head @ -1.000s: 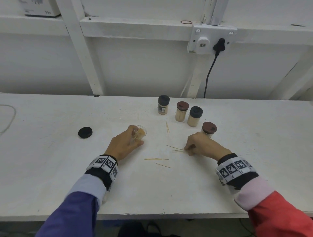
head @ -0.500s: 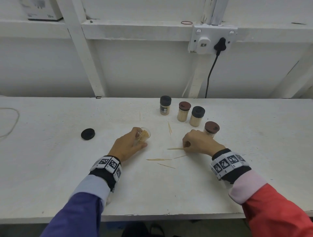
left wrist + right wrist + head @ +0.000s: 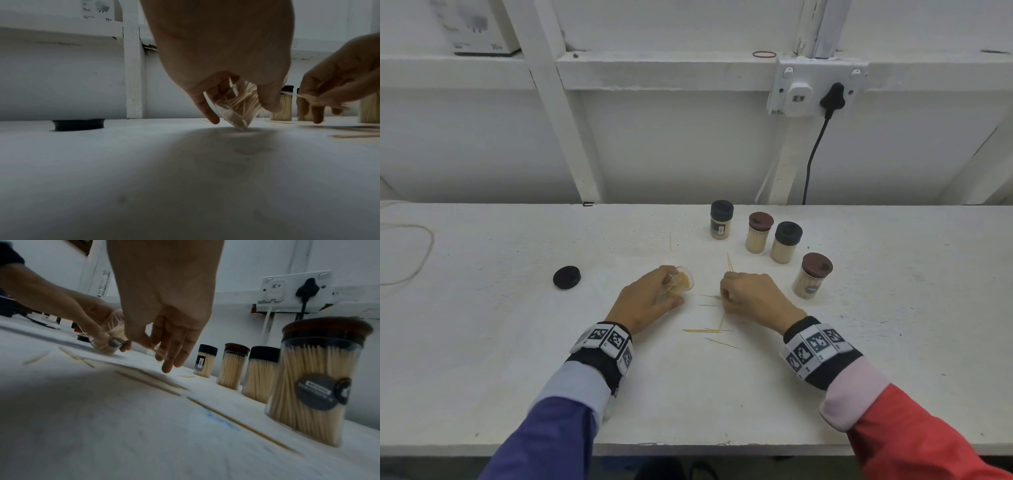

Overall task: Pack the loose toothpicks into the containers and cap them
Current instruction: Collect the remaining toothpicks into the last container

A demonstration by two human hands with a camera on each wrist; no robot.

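Mid-frame: left hand (image 3: 650, 301) grips tilted open container (image 3: 682, 279) (part-filled); right hand (image 3: 751, 296) pinches few toothpicks (image 3: 304, 97); filling step, next feed them into mouth w/ care.

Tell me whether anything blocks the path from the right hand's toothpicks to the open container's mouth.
Nothing visible does. The right hand pinches a few toothpicks just beside the open container, which the left hand holds tilted with its mouth toward the right hand. Only bare table lies between them.
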